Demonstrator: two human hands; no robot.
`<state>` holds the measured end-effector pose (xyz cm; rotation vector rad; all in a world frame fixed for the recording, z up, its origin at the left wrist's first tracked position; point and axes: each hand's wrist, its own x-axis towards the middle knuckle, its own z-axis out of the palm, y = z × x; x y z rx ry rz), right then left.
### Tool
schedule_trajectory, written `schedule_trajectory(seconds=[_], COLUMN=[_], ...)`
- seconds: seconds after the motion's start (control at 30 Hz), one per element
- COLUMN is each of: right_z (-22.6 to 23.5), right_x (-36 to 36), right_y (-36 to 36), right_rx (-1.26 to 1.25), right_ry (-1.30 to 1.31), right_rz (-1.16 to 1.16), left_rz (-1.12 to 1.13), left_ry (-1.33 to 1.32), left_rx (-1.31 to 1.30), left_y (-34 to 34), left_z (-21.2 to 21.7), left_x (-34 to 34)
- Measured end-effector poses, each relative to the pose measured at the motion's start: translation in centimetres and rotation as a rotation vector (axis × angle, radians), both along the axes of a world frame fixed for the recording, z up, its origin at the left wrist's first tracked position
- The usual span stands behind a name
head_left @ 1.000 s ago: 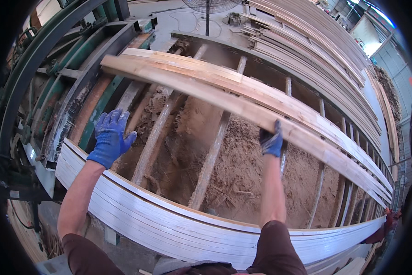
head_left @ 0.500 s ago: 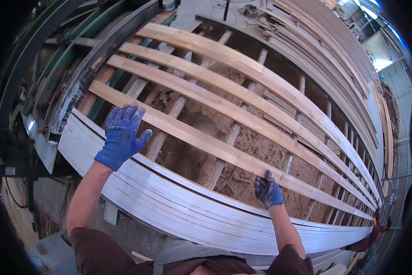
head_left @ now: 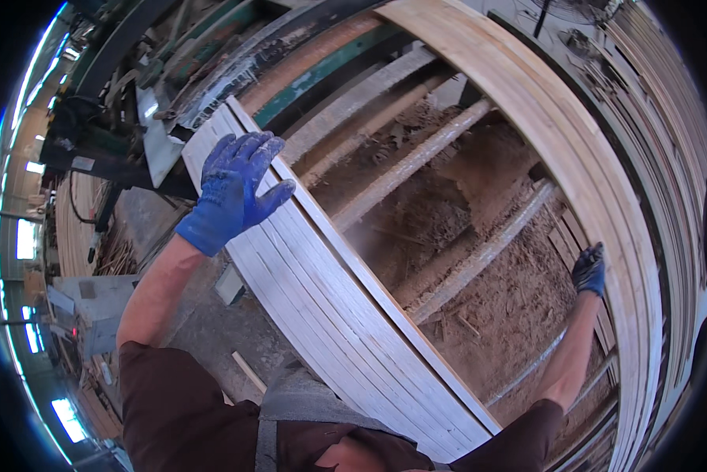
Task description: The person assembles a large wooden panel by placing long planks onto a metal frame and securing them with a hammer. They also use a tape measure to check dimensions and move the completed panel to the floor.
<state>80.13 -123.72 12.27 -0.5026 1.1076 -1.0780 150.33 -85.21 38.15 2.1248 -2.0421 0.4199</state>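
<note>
My left hand (head_left: 239, 189), in a blue glove with pale dust on it, hovers with fingers stretched and thumb spread over the end of a stack of white-edged boards (head_left: 314, 267). It holds nothing. To the far right, my right hand (head_left: 589, 270), also in a blue glove, has its fingers pressed together against the near edge of several light wooden strips (head_left: 558, 141). These strips lie side by side in a band across the metal rollers (head_left: 416, 165); part of the grip is hidden.
Between the stack and the strips, sawdust and wood scraps (head_left: 495, 291) lie beneath the rollers. Green and black machine framework (head_left: 322, 71) stands at the far left. Long stacked boards (head_left: 660, 102) run beyond the strips. A loose stick (head_left: 249, 372) lies on the floor nearby.
The wooden strips, spaced apart before, now lie together on the far side. My right hand has moved away to the far right with the nearest strip. The view has turned; the left hand stays open.
</note>
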Motion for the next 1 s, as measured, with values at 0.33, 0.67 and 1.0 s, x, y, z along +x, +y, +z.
schedule_trajectory(seconds=[0.33, 0.67, 1.0], right_z=[9.6, 3.1, 8.0], right_x=[13.9, 14.5, 19.0], right_y=[20.3, 38.1, 31.8], right_rx=[0.296, 0.513, 0.418], right_ry=[0.538, -0.101, 0.671], right_rz=[0.958, 1.261, 1.442], left_rz=[0.001, -0.314, -0.485], left_ry=[0.095, 0.255, 0.080], left_rx=[0.259, 0.460, 0.432], left_y=[6.9, 5.6, 4.2], left_z=[-1.2, -2.0, -2.8], left_x=[-3.2, -8.8, -10.6])
